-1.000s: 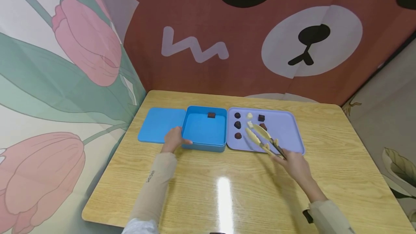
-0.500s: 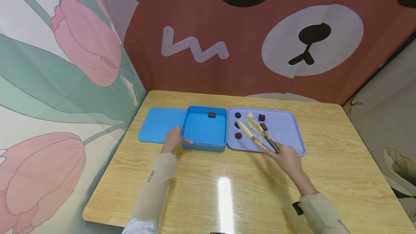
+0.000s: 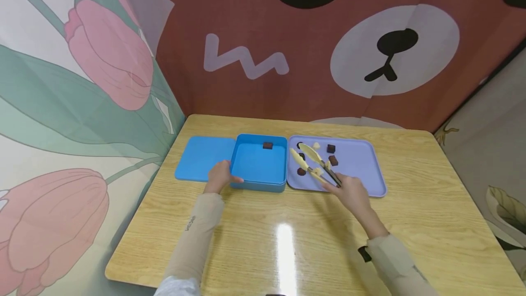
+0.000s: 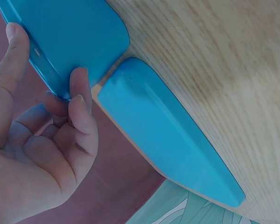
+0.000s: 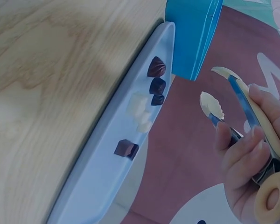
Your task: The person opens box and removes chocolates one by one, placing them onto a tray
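Observation:
My left hand (image 3: 220, 176) grips the front left corner of a blue box (image 3: 259, 187). In the left wrist view its thumb lies along one wall and the fingers curl at the corner. A brown rectangular chocolate (image 3: 267, 145) sits inside near the back. With my right hand (image 3: 354, 194) I hold tongs (image 3: 311, 153) with cream tips, spread apart with nothing between them. They hover over the left part of a lilac tray (image 3: 361, 168), partly covering its column of dark chocolates (image 3: 302, 171). White chocolates (image 5: 137, 105) show in the right wrist view.
Flat on the table left of the box lies a blue lid (image 3: 199, 159). Two square brown chocolates, one darker (image 3: 331, 148) and one reddish (image 3: 333, 161), rest mid-tray. The wooden table (image 3: 246, 241) meets a printed curtain (image 3: 230, 95) behind.
The right hand has carried the spread tongs leftward across the tray, from the white chocolates to over the dark column. The left hand stays at the box corner.

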Motion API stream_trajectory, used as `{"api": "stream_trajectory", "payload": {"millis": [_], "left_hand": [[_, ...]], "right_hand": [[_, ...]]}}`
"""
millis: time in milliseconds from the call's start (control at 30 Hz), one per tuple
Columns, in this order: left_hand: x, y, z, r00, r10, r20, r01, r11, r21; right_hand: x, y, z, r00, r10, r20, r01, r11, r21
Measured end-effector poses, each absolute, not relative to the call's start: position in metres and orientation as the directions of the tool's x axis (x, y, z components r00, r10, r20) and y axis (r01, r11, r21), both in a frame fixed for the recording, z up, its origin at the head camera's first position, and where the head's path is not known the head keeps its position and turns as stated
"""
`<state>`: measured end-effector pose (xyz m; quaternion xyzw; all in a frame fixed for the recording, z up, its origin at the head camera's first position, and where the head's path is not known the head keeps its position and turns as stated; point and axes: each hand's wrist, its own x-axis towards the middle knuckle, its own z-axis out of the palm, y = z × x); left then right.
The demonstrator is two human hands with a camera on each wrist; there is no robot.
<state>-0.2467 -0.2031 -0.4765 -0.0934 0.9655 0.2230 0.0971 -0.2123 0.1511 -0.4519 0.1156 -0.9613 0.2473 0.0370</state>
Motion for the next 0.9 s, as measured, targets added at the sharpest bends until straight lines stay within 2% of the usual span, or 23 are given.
{"api": "stream_trajectory", "payload": {"millis": [467,900], "left_hand": [[-0.249,-0.204,-0.477,-0.964,-0.137,-0.229,-0.221,0.891,0.396],[-0.248,-0.205,-0.480,-0.969,-0.126,-0.211,-0.202,0.896,0.395]], "right_hand": [[-0.226,0.126,-0.445,-0.963,-0.246,0.112,-0.270,0.858,-0.437],[-0.236,0.095,-0.442,-0.960,-0.281,0.015,-0.260,0.867,-0.425]]}}
